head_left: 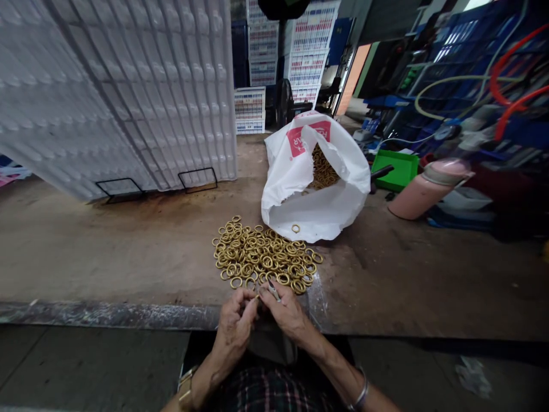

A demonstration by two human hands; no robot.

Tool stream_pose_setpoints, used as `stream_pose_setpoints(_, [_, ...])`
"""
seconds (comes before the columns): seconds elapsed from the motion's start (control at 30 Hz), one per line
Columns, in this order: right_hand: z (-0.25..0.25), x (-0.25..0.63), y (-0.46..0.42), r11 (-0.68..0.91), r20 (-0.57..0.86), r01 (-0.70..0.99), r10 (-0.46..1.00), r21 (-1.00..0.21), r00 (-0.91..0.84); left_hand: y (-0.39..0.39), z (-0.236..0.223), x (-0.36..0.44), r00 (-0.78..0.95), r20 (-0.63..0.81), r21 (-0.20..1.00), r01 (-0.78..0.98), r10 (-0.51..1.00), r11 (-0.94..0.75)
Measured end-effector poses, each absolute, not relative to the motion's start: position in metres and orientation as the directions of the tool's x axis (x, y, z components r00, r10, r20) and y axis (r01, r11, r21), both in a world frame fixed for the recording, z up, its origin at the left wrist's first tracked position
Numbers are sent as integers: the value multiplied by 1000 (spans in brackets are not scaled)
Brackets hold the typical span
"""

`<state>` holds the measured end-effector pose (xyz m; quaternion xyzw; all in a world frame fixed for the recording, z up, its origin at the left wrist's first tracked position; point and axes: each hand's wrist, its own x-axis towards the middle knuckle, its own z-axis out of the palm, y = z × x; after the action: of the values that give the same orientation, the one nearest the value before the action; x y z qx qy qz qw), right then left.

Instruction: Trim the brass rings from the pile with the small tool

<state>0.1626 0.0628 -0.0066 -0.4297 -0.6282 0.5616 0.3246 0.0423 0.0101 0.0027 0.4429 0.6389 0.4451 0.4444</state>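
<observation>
Ribbed panels (141,97): stood upright at the left rear of the counter (407,274), with black wire stands (198,178) seen at their base.
Left wrist: encircled by a gold-coloured watch (186,390).
Left hand (235,323): the grip is kept narrow, thumb and fingers closed on the held ring (257,297); little more than a gold-coloured edge of it is exposed.
Held ring: positioned between the two hands, just above the near edge of the counter, in front of the pile.
Ring pile (261,257): loose gold-coloured rings are heaped on the counter, beyond the fingertips and up against the mouth of the bag.
Pointed tool (273,290): held with its dark tip directed up and away.
Right hand (288,315): the grip is closed around the pointed tool, with the fingertips brought close to the held ring; whether it is touched cannot be told.
White bag (317,183): laid open toward the hands, more rings contained inside.
Right wrist: encircled by a bangle (363,392).
Green tray (395,170): placed right of the bag, beside a tilted-looking pink bottle (422,191).
</observation>
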Motion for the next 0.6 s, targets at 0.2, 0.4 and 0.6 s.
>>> stream_pose_setpoints(0.2, [-8, 161, 63, -16, -100, 191, 891, -981, -442, 11, 10, 42, -76, -323, 946, -6, 943, 323])
stream_pose_setpoints(0.4, [-5, 159, 62, -20, -103, 188, 892, -982, -441, 11, 12, 35, -16, -346, 937, -54, 938, 345])
stream_pose_setpoints(0.6, [-14, 159, 64, -23, -116, 238, 915, -971, -387, 7, 13, 34, -8, -348, 930, -131, 938, 344])
